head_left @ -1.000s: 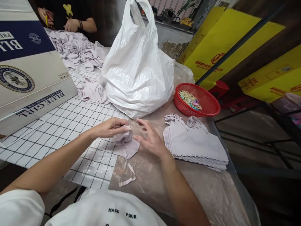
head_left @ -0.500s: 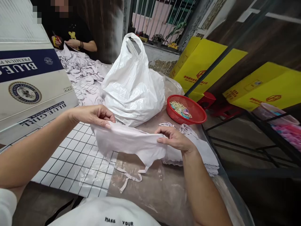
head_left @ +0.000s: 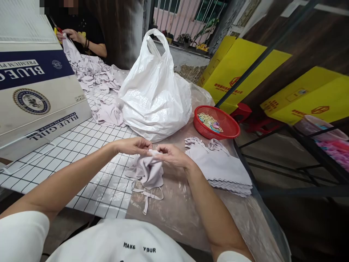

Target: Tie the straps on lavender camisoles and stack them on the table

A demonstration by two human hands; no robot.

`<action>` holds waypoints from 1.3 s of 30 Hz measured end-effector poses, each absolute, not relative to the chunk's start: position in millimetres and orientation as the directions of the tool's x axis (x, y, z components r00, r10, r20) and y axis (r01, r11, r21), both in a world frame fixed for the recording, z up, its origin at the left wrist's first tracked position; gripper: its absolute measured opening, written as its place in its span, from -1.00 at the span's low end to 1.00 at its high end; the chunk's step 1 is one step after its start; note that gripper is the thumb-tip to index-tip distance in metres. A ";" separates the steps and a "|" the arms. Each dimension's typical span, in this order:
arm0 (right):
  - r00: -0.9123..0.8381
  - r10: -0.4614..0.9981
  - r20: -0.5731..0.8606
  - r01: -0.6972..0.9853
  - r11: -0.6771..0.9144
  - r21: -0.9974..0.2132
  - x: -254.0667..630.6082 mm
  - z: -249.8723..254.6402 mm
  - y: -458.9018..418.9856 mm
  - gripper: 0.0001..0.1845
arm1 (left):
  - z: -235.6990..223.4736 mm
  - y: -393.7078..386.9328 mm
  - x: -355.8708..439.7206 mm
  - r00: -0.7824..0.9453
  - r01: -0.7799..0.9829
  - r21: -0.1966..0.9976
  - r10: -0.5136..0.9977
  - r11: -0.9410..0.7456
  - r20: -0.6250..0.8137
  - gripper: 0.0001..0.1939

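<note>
My left hand (head_left: 135, 146) and my right hand (head_left: 170, 154) meet over the table, both pinching the top edge of a pale lilac cloth piece (head_left: 148, 171). The cloth hangs bunched below my fingers, and its thin straps (head_left: 147, 196) trail on the plastic sheet. Just right of my right hand lies a neat stack of folded lilac pieces (head_left: 220, 168).
A full white plastic bag (head_left: 155, 94) stands behind my hands. A red basket (head_left: 216, 123) with small clips sits at its right. A large carton (head_left: 32, 94) fills the left. Loose lilac pieces (head_left: 92, 76) are heaped far left, where another person's hands (head_left: 68, 34) work. Yellow boxes (head_left: 245, 72) stand beyond.
The cloth was spread wide between my hands half a second ago. My hands have come together and lowered, so it now hangs bunched.
</note>
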State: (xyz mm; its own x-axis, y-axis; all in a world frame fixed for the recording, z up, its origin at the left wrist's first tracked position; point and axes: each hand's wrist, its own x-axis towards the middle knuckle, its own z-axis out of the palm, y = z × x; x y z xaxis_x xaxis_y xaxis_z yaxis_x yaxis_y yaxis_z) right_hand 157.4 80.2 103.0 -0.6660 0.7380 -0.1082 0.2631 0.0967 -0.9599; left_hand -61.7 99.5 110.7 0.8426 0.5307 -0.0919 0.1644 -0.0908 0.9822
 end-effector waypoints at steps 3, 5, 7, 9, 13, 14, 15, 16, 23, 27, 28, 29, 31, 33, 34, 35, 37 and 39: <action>-0.606 0.785 -0.127 0.258 0.043 -0.965 175.0 111.1 82.5 -0.54 | 98.6 97.4 -76.6 0.864 0.145 0.989 0.485 0.009 -0.131 -0.68; -0.602 0.790 -0.121 0.277 0.064 -0.959 184.1 118.4 81.8 -0.55 | 100.4 96.8 -86.3 0.854 0.114 0.993 0.510 0.015 -0.105 -0.71; -0.608 0.785 -0.116 0.283 0.078 -0.956 186.7 123.0 80.7 -0.55 | 106.9 97.2 -88.9 0.801 0.070 0.997 0.598 -0.037 -0.034 -0.74; -0.596 0.797 -0.099 0.279 0.090 -0.956 183.4 124.6 80.1 -0.55 | 113.5 97.5 -81.6 0.751 0.044 0.994 0.660 -0.102 0.034 -0.76; -0.575 0.817 -0.041 0.283 0.151 -0.947 174.7 125.2 79.9 -0.58 | 116.8 96.9 -51.2 0.816 0.009 0.993 0.575 -0.120 0.062 -0.63; -0.567 0.824 -0.025 0.283 0.166 -0.945 175.1 125.4 79.8 -0.58 | 116.5 97.2 -46.0 0.829 0.021 0.993 0.558 -0.117 0.048 -0.67; -0.554 0.833 -0.012 0.284 0.175 -0.943 176.9 125.6 79.4 -0.59 | 116.6 97.9 -43.4 0.833 0.045 0.992 0.553 -0.118 0.027 -0.71; -0.538 0.843 -0.006 0.286 0.176 -0.942 180.0 125.6 78.9 -0.59 | 117.8 98.8 -43.6 0.831 0.077 0.990 0.556 -0.119 0.002 -0.71; -0.617 0.783 -0.080 0.263 0.108 -0.959 200.3 120.4 74.0 -0.59 | 150.4 102.1 -79.6 0.776 0.147 0.983 0.628 -0.109 -0.047 -0.65; -0.589 0.806 -0.052 0.254 0.124 -0.959 189.1 120.5 74.2 -0.60 | 140.9 93.1 -68.4 0.736 0.194 0.937 0.675 -0.290 0.057 -0.62; -0.583 0.812 -0.034 0.237 0.130 -0.963 185.5 121.6 74.0 -0.60 | 132.3 89.8 -61.3 0.751 0.205 0.925 0.657 -0.321 0.062 -0.54; -0.582 0.813 -0.019 0.218 0.134 -0.967 182.7 123.0 73.6 -0.61 | 122.2 86.7 -53.9 0.771 0.207 0.918 0.635 -0.338 0.059 -0.47; -0.578 0.816 -0.001 0.193 0.136 -0.972 180.7 125.7 72.0 -0.62 | 101.2 81.7 -41.7 0.796 0.202 0.923 0.604 -0.327 0.039 -0.46; -0.561 0.828 -0.006 0.204 0.131 -0.970 184.7 127.2 70.4 -0.62 | 84.3 79.4 -36.2 0.799 0.209 0.938 0.601 -0.275 -0.002 -0.58; -0.545 0.838 -0.009 0.218 0.131 -0.967 188.6 127.2 69.9 -0.62 | 79.0 79.1 -36.4 0.797 0.221 0.945 0.604 -0.240 -0.033 -0.64; -0.529 0.849 -0.011 0.231 0.131 -0.964 193.2 126.8 69.7 -0.62 | 76.0 79.2 -38.3 0.795 0.230 0.952 0.603 -0.201 -0.065 -0.66; -0.499 0.866 -0.009 0.248 0.133 -0.960 203.2 125.1 70.2 -0.62 | 77.9 80.8 -45.6 0.808 0.212 0.971 0.578 -0.109 -0.112 -0.63; -0.489 0.872 -0.009 0.261 0.137 -0.956 211.8 123.4 71.6 -0.62 | 89.4 83.8 -55.7 0.825 0.153 0.988 0.554 -0.025 -0.114 -0.62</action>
